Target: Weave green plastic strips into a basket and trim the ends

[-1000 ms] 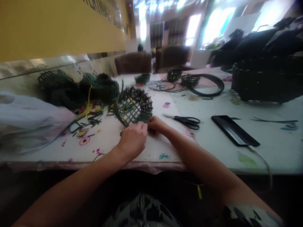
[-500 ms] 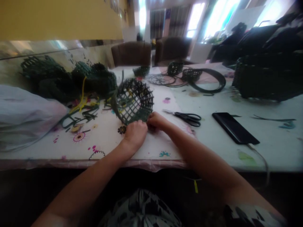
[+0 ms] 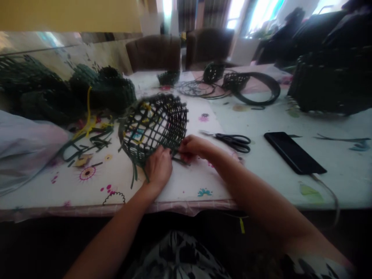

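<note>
Near the middle of the frame, a woven basket frame of dark green strips (image 3: 154,128) stands tilted on its edge on a flower-printed tablecloth (image 3: 186,186). The left hand (image 3: 158,168) has its fingers curled closed around the frame's lower rim, while the right hand (image 3: 194,146) rests its bent fingers against the rim just beside it, though whether they pinch a strip cannot be told. Black scissors (image 3: 232,142) lie just right of the right hand, with loose green and yellow strips (image 3: 90,141) left of the frame.
</note>
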Motion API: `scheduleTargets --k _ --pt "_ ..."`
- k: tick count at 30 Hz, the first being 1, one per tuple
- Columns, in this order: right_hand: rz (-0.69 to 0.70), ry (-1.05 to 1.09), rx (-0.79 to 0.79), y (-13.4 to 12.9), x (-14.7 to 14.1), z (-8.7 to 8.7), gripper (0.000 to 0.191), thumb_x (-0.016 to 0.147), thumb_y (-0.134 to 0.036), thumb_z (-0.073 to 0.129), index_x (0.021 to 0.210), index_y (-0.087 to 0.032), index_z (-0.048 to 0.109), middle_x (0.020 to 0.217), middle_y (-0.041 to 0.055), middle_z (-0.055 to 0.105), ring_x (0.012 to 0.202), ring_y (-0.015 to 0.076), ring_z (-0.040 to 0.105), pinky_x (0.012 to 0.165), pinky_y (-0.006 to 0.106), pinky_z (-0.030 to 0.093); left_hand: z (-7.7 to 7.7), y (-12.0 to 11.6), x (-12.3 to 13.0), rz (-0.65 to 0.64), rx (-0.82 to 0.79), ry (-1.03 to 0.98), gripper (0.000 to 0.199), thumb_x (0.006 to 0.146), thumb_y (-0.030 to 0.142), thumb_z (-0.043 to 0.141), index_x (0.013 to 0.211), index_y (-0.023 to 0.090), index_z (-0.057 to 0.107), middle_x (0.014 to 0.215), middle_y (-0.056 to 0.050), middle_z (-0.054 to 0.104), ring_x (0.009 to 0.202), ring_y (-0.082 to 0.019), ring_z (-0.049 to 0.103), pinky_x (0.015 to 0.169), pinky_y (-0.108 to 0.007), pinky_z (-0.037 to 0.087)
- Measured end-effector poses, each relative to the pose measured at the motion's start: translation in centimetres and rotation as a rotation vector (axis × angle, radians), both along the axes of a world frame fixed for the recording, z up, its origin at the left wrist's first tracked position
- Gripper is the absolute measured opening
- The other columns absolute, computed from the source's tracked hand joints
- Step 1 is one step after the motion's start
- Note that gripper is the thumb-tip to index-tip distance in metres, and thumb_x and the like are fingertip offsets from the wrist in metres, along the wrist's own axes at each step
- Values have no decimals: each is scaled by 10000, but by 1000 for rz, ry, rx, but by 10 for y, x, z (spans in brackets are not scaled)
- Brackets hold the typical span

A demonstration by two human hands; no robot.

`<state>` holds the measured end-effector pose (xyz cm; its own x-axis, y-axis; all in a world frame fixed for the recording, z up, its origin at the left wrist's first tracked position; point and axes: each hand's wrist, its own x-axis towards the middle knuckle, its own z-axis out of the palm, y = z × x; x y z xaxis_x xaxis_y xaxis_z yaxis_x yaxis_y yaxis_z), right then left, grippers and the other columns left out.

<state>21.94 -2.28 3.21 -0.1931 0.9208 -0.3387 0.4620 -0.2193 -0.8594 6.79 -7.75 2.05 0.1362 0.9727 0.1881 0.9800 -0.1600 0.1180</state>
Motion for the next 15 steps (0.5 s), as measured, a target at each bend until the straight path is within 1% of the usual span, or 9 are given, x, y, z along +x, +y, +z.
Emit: scheduleTargets --k 2,3,6,9,12,15 --pt "48 39 -122 0 -1 1 270 832 -62 574 603 -196 524 475 -9 603 426 125 577 441 229 512 1 0 2 16 -13 -16 263 935 272 482 1095 247 690 1068 -59 650 894 -216 641 747 -321 483" --pt "53 47 -145 0 -2 1 269 839 -63 569 612 -197 514 467 -16 594 417 121 568 432 221 503 2 0 3 21 -24 -21 259 934 278 484 1085 252 692 1077 -58 647 904 -218 641 749 -321 483" --pt "12 14 -106 -1 -5 3 276 820 -46 587 613 -198 485 436 -28 570 394 117 549 418 212 486 5 -1 8 43 -52 -27 265 933 263 472 1082 257 691 1106 -63 637 936 -224 641 772 -322 484" --pt "-13 -6 -65 -2 -7 3 281 784 -25 601 595 -195 482 418 -25 561 398 127 554 433 226 490 6 0 13 59 -53 5 296 940 230 425 1091 210 680 1115 -97 626 932 -241 643 791 -341 487" --pt "-17 -12 -30 -4 -8 4 271 751 -17 606 570 -190 503 420 -14 563 400 131 550 443 240 488 4 6 17 47 -34 28 311 939 208 393 1045 147 679 1106 -141 622 913 -262 648 795 -366 494" --pt "-18 -12 -20 -5 -8 6 246 717 -28 629 556 -182 525 419 -8 563 404 129 540 437 238 476 -1 14 18 81 -42 -4 314 925 188 394 1011 141 693 1107 -152 626 954 -275 649 825 -379 501"
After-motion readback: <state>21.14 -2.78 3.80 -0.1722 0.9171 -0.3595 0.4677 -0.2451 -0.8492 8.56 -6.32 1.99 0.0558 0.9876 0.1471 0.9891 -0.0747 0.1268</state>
